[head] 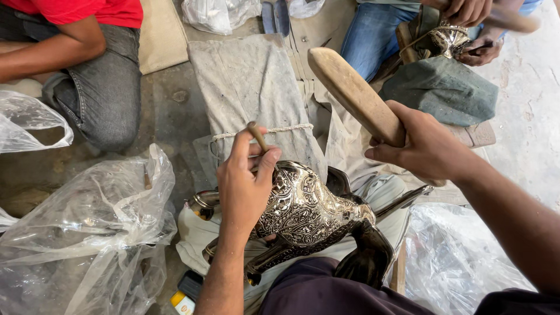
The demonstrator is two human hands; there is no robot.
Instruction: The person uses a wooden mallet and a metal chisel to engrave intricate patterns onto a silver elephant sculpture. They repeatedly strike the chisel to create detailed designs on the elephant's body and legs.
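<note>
**Steady punch, raised mallet: working the engraved pot**

Gripping matters most here: your left hand [248, 186] is closed in a pinch around a thin, dark metal punch [257, 137], its tip set down on the shoulder of the ornate, silver-coloured engraved metal teapot [306, 210] that lies on its side across your lap, near the middle of the scene. Your right hand [423, 149] is wrapped tight around the near end of a long, pale wooden mallet [353, 93], which is raised and angled away to the far left, well clear of the punch.

Brace the heel of your left hand against the pot so the punch stays put. Keep your fingertips low, below the struck end. Bring the mallet down square on the punch head; a glancing blow could skid across the pattern. The pot sits on pale cloth [256, 87], so check that it cannot roll.
</note>
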